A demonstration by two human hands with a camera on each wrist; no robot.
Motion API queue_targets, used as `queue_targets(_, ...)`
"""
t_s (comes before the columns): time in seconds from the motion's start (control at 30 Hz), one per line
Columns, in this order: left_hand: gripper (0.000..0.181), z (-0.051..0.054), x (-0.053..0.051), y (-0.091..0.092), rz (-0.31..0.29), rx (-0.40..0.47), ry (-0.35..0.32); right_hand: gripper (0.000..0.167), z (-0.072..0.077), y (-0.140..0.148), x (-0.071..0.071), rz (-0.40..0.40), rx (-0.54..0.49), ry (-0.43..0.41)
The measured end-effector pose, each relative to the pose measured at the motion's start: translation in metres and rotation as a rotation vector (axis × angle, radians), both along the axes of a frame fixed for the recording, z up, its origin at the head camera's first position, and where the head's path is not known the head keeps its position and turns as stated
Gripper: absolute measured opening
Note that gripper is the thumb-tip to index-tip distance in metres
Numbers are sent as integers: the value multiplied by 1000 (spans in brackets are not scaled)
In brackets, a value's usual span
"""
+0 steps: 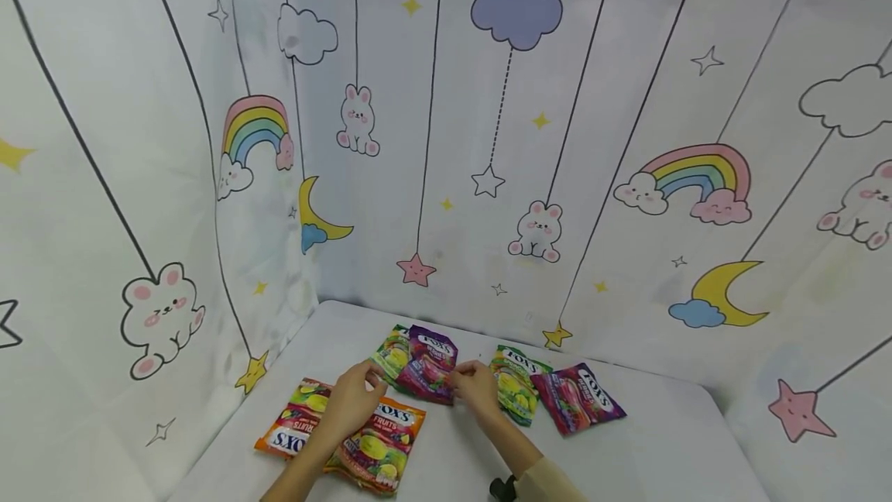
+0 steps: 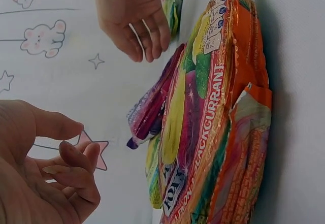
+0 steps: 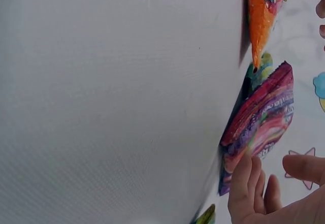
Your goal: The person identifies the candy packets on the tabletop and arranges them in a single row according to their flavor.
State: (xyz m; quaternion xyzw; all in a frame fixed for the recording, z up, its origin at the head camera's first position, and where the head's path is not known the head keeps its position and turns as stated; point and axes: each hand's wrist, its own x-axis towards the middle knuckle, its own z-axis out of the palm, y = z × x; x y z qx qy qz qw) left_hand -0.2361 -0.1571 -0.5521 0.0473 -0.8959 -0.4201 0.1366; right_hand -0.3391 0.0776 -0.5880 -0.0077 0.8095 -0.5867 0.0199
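Observation:
My left hand (image 1: 357, 397) hovers over the orange Fox's fruits candy bag (image 1: 376, 448), fingers loosely bent around nothing. In the left wrist view, its thumb and fingers stand apart from the bags. At the right edge of a purple Fox's berries candy bag (image 1: 428, 366) is my right hand (image 1: 477, 387). The right wrist view shows its fingers (image 3: 242, 183) relaxed against or just in front of that bag, the thumb well apart; contact is hard to tell. The purple bag partly covers a green Fox's candy bag (image 1: 392, 352).
Another orange bag (image 1: 296, 417) lies at the left, partly under the left arm. Right of my right hand, a second green bag (image 1: 517, 386) lies partly under a second purple bag (image 1: 580, 399). The white table (image 1: 655, 448) meets a patterned backdrop (image 1: 446, 177) behind.

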Motion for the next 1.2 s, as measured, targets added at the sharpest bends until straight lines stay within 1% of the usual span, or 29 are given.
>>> queue_targets(0.13, 19, -1, -5, 2, -2, 5, -15, 17, -3, -1, -5, 0, 8, 2)
queue_targets(0.27, 18, -2, -9, 3, -14, -3, -6, 17, -3, -2, -9, -23, 27, 7)
queue_targets(0.37, 20, -3, -12, 4, -30, -11, 5, 16, -4, -4, -13, -50, 58, 11)
queue_targets(0.57, 24, -7, -16, 5, -67, 10, -13, 17, -6, -6, -21, -108, 130, 59)
queue_targets(0.77, 25, -11, -20, 6, -65, 3, -31, 17, -5, -6, -26, -146, 204, 86)
queue_targets(0.9, 26, -11, -23, 7, -70, 1, -42, 18, -1, -5, -28, -161, 243, 106)
queue_targets(1.07, 27, -12, -27, 6, -85, -9, -37, 19, 1, -5, -34, -161, 272, 89)
queue_targets(1.2, 26, -17, -30, 6, -92, -25, -35, 20, 1, -5, -38, -150, 269, 64)
